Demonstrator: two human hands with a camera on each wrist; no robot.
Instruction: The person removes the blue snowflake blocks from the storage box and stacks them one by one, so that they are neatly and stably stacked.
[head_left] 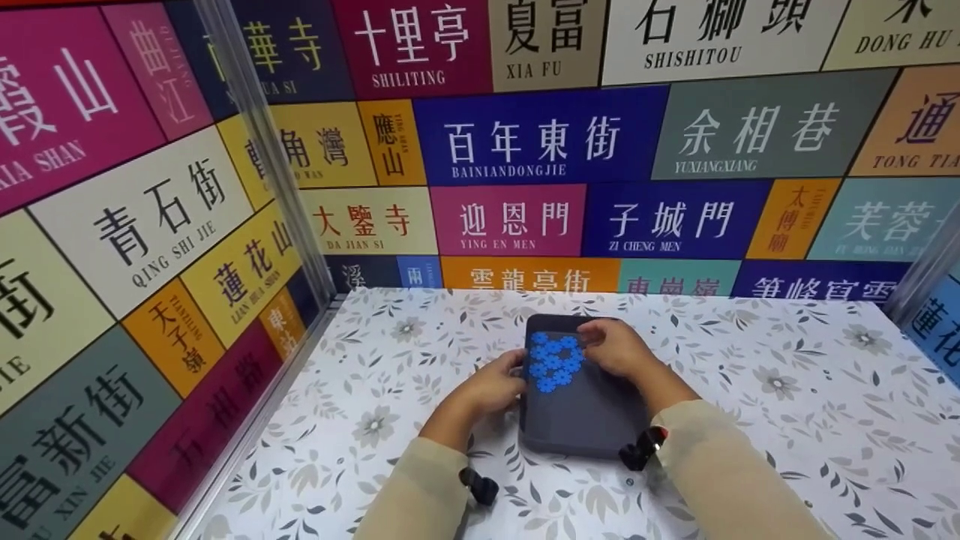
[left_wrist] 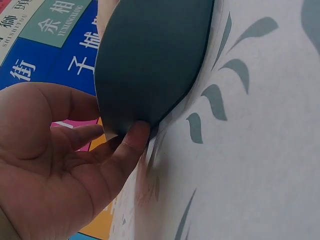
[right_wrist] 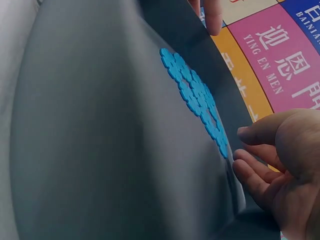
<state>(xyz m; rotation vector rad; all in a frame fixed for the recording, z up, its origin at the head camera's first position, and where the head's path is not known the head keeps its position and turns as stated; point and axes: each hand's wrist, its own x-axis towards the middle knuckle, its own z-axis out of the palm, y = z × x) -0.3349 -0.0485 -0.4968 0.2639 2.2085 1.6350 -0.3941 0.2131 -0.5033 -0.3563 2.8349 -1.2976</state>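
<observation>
Step in hand, as I read it: fingertip work on small pieces at the far end of a tray.

Left hand (head_left: 491, 386): at the tray's left edge, toward the far left corner. Left wrist view has the thumb across the rim and a fingertip on the outer wall; grip clamped on the tray (head_left: 581, 420). Should serve best as a light, level hold, so the tray won't skid on the patterned tablecloth (head_left: 420, 330). A hard squeeze could jolt the contents.

Blue flower-shaped pieces (head_left: 554, 363): a flat cluster on the tray floor, far half, nearer the left edge. Petals crowd together, so one nudge will likely drag neighbours. Better to start on an outer flower than press into the middle.

Right hand (head_left: 619, 349): at the tray's far right corner. Right wrist view: thumb and fingers bent, tips apart, nothing visible between them. Low approach advised, thumb and finger on opposite petals, forearm lifted off the tray's right edge.

Pieces against grips: just right of the left hand, inside the rim it holds; just left of the right fingertips. Whether those tips touch the outermost flower, cannot tell.
</observation>
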